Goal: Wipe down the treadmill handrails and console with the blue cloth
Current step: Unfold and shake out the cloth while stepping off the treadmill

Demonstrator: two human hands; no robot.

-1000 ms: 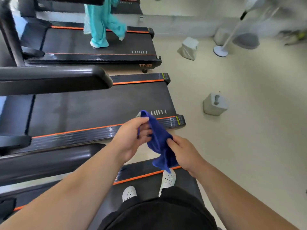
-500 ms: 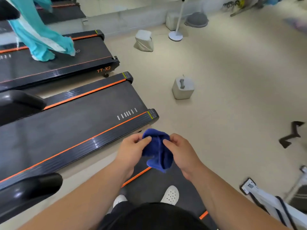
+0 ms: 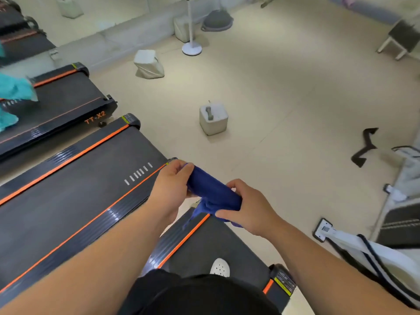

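Beige gym floor [image 3: 284, 98] behind; our left hand [image 3: 172, 189] and right hand [image 3: 247, 210] both grip the blue cloth [image 3: 211, 194], lower centre; fold it flat before wiping.

Single head-worn wide-angle view, tilted steeply down; left hand [image 3: 172, 187] and right hand [image 3: 247, 210] close below the lens; treadmill deck [image 3: 216, 244] underfoot; floor [image 3: 284, 98] stretching ahead.
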